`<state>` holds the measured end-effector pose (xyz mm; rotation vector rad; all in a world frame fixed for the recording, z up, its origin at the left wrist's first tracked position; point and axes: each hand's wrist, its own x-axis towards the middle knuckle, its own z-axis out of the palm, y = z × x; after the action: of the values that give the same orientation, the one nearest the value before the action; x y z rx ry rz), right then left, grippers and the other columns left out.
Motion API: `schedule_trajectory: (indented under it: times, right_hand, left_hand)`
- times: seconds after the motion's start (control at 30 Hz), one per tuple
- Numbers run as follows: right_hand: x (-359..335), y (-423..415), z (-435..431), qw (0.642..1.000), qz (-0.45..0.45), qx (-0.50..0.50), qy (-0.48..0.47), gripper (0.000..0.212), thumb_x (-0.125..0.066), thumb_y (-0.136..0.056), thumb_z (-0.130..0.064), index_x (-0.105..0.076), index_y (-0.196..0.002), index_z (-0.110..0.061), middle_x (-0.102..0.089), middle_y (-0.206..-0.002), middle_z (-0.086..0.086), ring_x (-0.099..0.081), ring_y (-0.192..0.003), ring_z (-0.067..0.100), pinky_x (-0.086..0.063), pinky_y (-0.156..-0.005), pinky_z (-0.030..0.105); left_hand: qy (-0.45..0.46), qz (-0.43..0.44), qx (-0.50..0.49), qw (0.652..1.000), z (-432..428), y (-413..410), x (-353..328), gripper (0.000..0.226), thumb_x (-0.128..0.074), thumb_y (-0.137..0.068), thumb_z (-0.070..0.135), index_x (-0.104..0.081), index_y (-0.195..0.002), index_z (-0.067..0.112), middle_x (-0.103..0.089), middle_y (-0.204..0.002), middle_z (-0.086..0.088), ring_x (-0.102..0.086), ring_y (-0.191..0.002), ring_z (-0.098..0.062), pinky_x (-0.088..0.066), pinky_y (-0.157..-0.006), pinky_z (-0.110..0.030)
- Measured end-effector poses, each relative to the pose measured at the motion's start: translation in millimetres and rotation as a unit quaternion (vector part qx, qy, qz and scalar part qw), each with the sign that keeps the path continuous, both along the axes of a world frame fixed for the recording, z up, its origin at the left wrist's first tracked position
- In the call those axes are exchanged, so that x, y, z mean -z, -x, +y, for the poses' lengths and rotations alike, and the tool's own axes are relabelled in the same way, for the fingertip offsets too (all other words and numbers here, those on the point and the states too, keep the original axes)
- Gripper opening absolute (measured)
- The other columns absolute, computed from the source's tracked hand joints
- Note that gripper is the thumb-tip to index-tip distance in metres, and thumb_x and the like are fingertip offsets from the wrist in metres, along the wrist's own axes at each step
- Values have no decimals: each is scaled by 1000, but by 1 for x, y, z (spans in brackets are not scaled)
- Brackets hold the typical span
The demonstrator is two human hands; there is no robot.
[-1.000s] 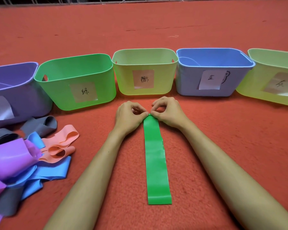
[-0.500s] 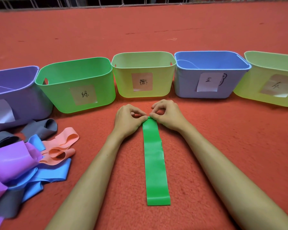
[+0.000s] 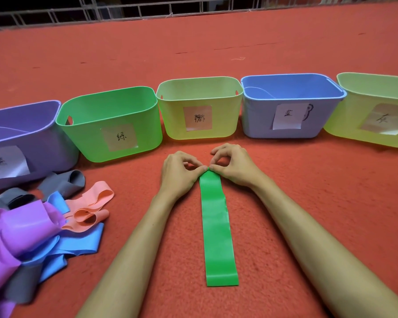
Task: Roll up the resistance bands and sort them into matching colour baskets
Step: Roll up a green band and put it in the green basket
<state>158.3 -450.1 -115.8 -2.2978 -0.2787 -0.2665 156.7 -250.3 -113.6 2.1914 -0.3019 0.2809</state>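
Green resistance band lies flat on the red carpet, running straight from 6 o'clock up to 12 o'clock between your forearms. In the head view your left hand and right hand each pinch a corner of its far end with thumb and forefinger, the two hands almost touching. No roll shows yet.

The likely failure is a skewed start: if one thumb turns ahead of the other, the roll will probably cone and walk sideways. The thin, springy strip may also slip out of so small a pinch and flatten again. The carpet nap could drag at the loose tail.

Aim is the other risk. The yellow-green basket sits at 12 o'clock, just beyond your knuckles, while the matching green basket stands at 10 o'clock, so the nearest drop would be the wrong one.

Room is good toward 6 o'clock along the strip and out to 3 o'clock. At 8 o'clock the pile of loose bands lies beside your left forearm; keep that elbow in.
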Motion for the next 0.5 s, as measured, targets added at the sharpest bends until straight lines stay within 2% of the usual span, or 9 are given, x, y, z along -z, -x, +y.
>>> schedule_trajectory:
  times: [0.17, 0.4, 0.5]
  right_hand:
    - [0, 2, 0, 1000, 0, -7, -4, 6, -85, -79, -23, -81, -81, -26, -72, -113, -3, -64, -109, 5, -45, -95, 24]
    - [-2, -1, -1, 1000, 8, -9, -10, 2, -82, -84, -23, -82, -83, -24, -73, -115, -1, -66, -107, 8, -45, -92, 24]
    - [-1, 0, -1, 1000, 7, -12, -7, 2, -83, -83, -23, -82, -82, -25, -73, -115, -2, -66, -107, 8, -47, -93, 25]
  left_hand:
    - [4, 3, 1, 1000, 1, 1, 0, 8, -91, -74, 30, -84, -77, 28, -72, -87, 13, -66, -78, 4, -46, -71, -9]
    - [11, 10, 1, 1000, 2, -1, -1, 11, -93, -72, 29, -83, -76, 25, -73, -87, 12, -67, -77, 4, -43, -68, -3]
    - [17, 13, 11, 1000, 3, 0, -1, 10, -92, -74, 29, -83, -77, 26, -74, -87, 12, -68, -80, 3, -46, -71, -6]
